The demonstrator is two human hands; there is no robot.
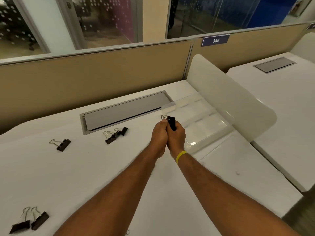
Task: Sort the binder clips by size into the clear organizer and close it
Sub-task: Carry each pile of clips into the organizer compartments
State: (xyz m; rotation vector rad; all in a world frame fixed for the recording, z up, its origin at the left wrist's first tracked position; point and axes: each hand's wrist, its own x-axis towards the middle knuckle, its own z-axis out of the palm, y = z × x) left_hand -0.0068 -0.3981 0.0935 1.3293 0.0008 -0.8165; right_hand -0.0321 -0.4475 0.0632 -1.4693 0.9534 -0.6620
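A: In the head view, where is the clip?
B: The black clip [171,123], with thin bright wire handles, sticks out above both hands. The left hand [159,134] and right hand [176,136] press together, fingers curled round it.
A: And the organizer?
B: The clear, glossy organizer [207,121] lies just beside them, at the right edge of the smooth white desk [85,176]. Loose clips [115,134] lie toward the left edge.

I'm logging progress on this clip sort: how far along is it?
Done: no clips show in the open clear organizer yet. In hand: left hand and right hand grip one binder clip beside it. Left: the lone clip, the clip cluster and the clip pair on the desk, then closing it.
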